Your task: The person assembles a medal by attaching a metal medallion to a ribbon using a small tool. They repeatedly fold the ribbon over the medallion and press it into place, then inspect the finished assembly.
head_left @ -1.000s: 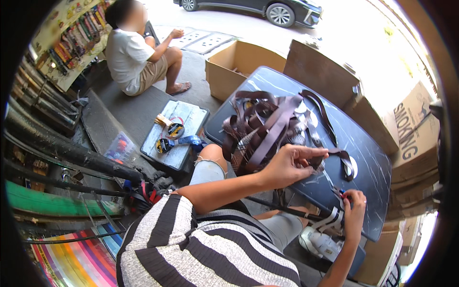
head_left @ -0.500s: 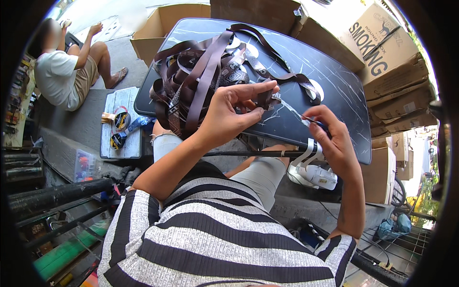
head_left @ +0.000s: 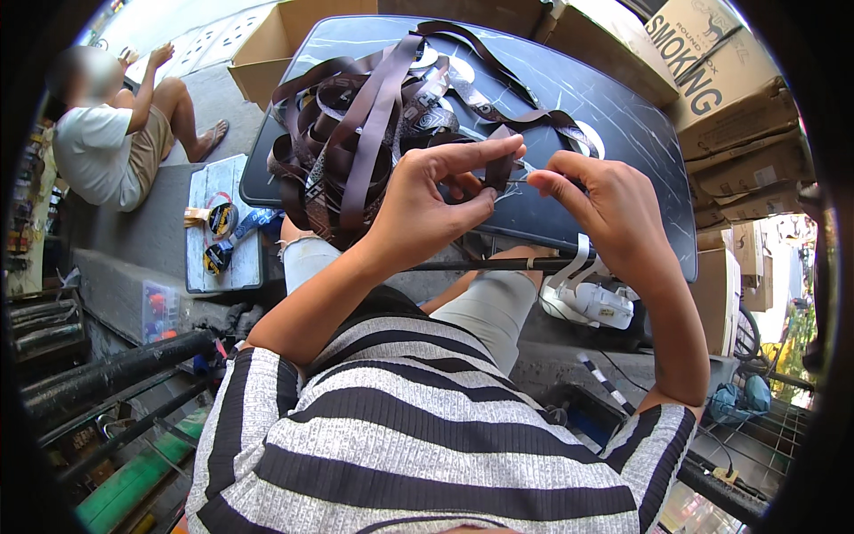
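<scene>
A folded end of brown ribbon strap [head_left: 501, 163] stands between the fingers of my left hand [head_left: 436, 191], which pinches it above the table's near edge. My right hand [head_left: 600, 200] is closed on a small thin tool [head_left: 527, 171] with a pale tip and a dark part among the fingers; its exact kind is too small to tell. The tip is right by the strap, and I cannot tell whether they touch. A tangled heap of brown, partly printed lanyard straps [head_left: 360, 133] lies on the table just beyond my left hand.
The dark marble-patterned table [head_left: 614, 116] also bears several white discs. A low white stool [head_left: 203, 258] with tape rolls is at left; behind it a person [head_left: 107, 147] sits. Cardboard boxes [head_left: 743, 133] line the right. A white device [head_left: 592, 303] is below the table edge.
My right hand has moved left and up, bringing the thin tool to the strap. My left hand keeps its pinch, and the strap end now stands more upright.
</scene>
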The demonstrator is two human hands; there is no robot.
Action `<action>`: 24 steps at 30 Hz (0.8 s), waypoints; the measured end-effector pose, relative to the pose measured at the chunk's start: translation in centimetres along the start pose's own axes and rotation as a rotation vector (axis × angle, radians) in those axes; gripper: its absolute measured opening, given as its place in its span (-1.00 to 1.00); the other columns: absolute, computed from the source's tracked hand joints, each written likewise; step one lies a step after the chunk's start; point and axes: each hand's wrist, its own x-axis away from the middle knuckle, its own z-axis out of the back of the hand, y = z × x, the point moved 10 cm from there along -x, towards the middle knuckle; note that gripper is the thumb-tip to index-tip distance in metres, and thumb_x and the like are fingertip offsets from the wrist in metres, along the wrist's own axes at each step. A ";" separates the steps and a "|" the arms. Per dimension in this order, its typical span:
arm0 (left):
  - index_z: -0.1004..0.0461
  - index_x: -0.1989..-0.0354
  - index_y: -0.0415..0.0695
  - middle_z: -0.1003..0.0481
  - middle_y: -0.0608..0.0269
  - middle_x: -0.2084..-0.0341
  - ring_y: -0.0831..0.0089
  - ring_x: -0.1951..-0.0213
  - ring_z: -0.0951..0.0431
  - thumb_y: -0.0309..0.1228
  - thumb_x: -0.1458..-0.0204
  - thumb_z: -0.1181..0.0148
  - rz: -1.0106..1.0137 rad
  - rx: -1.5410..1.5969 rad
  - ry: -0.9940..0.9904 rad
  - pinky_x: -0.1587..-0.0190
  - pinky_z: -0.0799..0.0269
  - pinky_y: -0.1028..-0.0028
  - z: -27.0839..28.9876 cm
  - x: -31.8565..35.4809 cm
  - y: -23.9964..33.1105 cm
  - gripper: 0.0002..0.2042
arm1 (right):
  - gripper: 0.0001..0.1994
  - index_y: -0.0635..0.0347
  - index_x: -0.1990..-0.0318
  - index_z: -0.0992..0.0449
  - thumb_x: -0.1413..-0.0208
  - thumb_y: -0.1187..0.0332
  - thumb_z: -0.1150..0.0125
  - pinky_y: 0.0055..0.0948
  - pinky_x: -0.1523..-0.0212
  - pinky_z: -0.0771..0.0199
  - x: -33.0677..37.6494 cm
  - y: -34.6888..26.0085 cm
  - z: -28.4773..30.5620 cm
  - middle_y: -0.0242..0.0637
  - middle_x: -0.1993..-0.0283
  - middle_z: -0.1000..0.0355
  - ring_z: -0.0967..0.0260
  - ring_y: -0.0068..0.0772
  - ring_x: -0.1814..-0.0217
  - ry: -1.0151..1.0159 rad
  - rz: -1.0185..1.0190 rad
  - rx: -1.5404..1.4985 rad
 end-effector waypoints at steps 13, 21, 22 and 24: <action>-0.49 -0.23 -0.15 -0.57 0.20 -0.12 0.75 0.15 -0.56 -0.71 -0.02 -0.17 -0.005 -0.070 -0.023 0.16 -0.46 0.66 -0.8 0.0 0.0 -0.47 | -0.59 0.16 0.34 -0.59 -0.24 -0.04 -0.18 -0.21 0.45 -0.28 -0.1 -1.4 0.4 -0.10 0.59 -0.39 -0.40 -0.03 0.51 -0.003 0.018 0.202; -0.48 -0.24 -0.12 -0.58 0.23 -0.09 0.75 0.19 -0.54 -0.70 0.00 -0.17 0.000 -0.030 -0.024 0.18 -0.47 0.66 -0.5 -0.2 -0.2 -0.45 | -0.57 0.17 0.33 -0.60 -0.23 -0.07 -0.18 -0.23 0.46 -0.26 0.0 -0.5 0.4 -0.10 0.60 -0.35 -0.37 -0.09 0.53 -0.030 -0.032 0.077; -0.49 -0.24 -0.07 -0.59 0.27 -0.07 0.77 0.30 -0.50 -0.70 0.02 -0.17 -0.014 -0.026 -0.016 0.22 -0.48 0.67 -0.6 -0.2 -0.2 -0.43 | -0.57 0.17 0.33 -0.60 -0.23 -0.07 -0.18 -0.23 0.46 -0.26 0.0 -0.3 0.2 -0.10 0.60 -0.35 -0.37 -0.09 0.54 -0.048 -0.047 0.077; -0.50 -0.24 -0.02 -0.61 0.31 -0.04 0.80 0.40 -0.47 -0.70 0.04 -0.17 -0.029 -0.017 -0.008 0.25 -0.49 0.68 -0.6 -0.2 -0.2 -0.41 | -0.57 0.17 0.32 -0.61 -0.23 -0.06 -0.18 -0.24 0.45 -0.26 0.0 -0.3 0.2 -0.11 0.60 -0.36 -0.36 -0.10 0.54 -0.048 -0.036 0.056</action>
